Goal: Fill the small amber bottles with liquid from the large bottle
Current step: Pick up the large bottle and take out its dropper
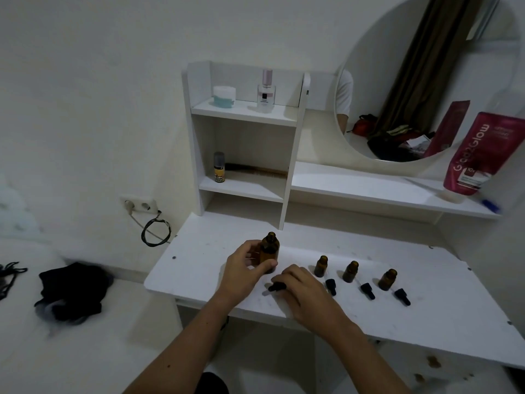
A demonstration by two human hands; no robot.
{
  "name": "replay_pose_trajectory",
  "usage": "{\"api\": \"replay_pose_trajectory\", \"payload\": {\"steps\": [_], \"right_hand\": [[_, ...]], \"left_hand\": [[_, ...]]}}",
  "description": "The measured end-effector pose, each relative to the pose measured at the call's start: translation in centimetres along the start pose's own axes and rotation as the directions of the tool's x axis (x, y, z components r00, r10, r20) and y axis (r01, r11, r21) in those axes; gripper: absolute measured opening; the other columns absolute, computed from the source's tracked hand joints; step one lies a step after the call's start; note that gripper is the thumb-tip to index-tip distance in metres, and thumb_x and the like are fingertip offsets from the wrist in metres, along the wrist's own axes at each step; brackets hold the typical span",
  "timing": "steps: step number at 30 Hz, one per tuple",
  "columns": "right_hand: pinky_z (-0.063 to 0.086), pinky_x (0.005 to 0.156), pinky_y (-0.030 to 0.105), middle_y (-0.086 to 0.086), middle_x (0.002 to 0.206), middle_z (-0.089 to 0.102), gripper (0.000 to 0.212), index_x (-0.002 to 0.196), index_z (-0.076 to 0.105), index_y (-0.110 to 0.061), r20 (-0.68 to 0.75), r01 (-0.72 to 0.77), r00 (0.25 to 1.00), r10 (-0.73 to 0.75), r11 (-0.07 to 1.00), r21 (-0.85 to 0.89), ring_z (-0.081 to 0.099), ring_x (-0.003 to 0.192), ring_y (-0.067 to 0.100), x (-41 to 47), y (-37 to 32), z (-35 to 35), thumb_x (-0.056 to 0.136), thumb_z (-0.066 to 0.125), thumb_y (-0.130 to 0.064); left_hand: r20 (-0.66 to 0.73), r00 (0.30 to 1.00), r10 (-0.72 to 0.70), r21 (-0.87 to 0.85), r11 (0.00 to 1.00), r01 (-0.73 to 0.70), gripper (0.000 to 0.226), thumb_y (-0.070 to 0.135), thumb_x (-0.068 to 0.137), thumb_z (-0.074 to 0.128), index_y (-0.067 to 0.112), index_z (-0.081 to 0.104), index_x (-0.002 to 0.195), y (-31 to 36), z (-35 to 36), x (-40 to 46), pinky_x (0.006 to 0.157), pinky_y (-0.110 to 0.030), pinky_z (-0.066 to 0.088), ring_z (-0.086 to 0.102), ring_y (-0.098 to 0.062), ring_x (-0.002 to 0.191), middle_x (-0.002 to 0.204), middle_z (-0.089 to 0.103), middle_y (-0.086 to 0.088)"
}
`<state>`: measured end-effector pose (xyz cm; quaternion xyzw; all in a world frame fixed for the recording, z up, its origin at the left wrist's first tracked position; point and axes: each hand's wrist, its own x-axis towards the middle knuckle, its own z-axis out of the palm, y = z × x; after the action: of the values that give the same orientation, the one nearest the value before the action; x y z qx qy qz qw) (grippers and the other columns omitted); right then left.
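Note:
The large amber bottle (270,248) stands upright and uncapped on the white desk (426,308). My left hand (244,271) grips its lower body. My right hand (301,291) rests on the desk just right of it, fingers curled over a black dropper cap (275,287) that lies on the surface. Three small amber bottles (321,266) (350,272) (387,280) stand open in a row to the right. A black dropper cap lies in front of each (331,287) (368,291) (402,297).
A white shelf unit (244,115) at the back holds a perfume bottle (266,92), a jar and a small spray can. A round mirror and a red tube (480,155) are at the right. Dark cloth (71,291) lies on the bed at the left.

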<state>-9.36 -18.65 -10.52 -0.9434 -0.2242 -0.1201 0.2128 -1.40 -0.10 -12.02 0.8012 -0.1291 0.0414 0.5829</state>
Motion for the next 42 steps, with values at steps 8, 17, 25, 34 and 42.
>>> {"api": "replay_pose_trajectory", "payload": {"steps": [8,17,25,34,42], "right_hand": [[0.055,0.085,0.019,-0.007,0.109,0.064,0.019,0.113,0.068,-0.017,-0.411,-0.033,0.884,0.223,0.907,0.420,0.066,0.096,0.008,3.6,-3.2,-7.5,0.095,0.070,-0.011],[0.058,0.092,0.031,0.000,0.102,0.075,0.021,0.116,0.067,-0.021,-0.318,-0.056,0.835,0.449,0.644,0.763,0.072,0.097,0.015,7.3,-4.2,-8.8,0.098,0.067,-0.012],[0.059,0.090,0.030,0.000,0.103,0.077,0.018,0.114,0.068,-0.024,-0.299,-0.080,0.838,0.456,0.645,0.760,0.074,0.096,0.015,8.2,-4.2,-8.8,0.099,0.065,-0.013],[0.059,0.095,0.046,-0.002,0.097,0.077,0.021,0.119,0.068,-0.015,-0.244,-0.181,0.846,0.474,0.685,0.705,0.074,0.090,0.016,8.5,-3.5,-7.1,0.098,0.067,-0.016],[0.060,0.089,0.034,0.005,0.097,0.077,0.016,0.114,0.068,-0.011,-0.340,-0.021,0.819,0.462,0.617,0.787,0.074,0.092,0.022,9.0,-4.2,-9.1,0.100,0.063,-0.012]], "left_hand": [[0.008,1.000,-0.009,-0.010,1.000,0.009,0.050,0.038,0.083,0.081,0.027,0.061,0.127,0.0,0.0,0.1,0.091,-0.016,0.054,0.064,-0.004,0.107,0.117,0.068,0.015],[-0.005,1.000,-0.006,-0.032,0.999,0.005,0.050,0.040,0.080,0.084,0.029,0.063,0.124,0.0,0.0,0.0,0.094,-0.023,0.055,0.065,-0.003,0.104,0.113,0.070,0.017],[0.001,1.000,0.011,-0.048,0.999,-0.011,0.050,0.041,0.080,0.084,0.027,0.063,0.124,0.0,-0.1,0.2,0.092,-0.018,0.055,0.065,-0.002,0.103,0.113,0.070,0.015],[0.006,1.000,-0.003,-0.053,0.999,0.004,0.050,0.040,0.081,0.083,0.028,0.063,0.124,0.2,-0.1,0.2,0.091,-0.015,0.053,0.065,-0.002,0.104,0.114,0.070,0.016],[0.004,1.000,-0.016,-0.081,0.997,0.016,0.049,0.039,0.079,0.086,0.027,0.065,0.121,0.0,-0.2,0.4,0.087,-0.014,0.053,0.066,-0.003,0.102,0.110,0.071,0.014]]}}
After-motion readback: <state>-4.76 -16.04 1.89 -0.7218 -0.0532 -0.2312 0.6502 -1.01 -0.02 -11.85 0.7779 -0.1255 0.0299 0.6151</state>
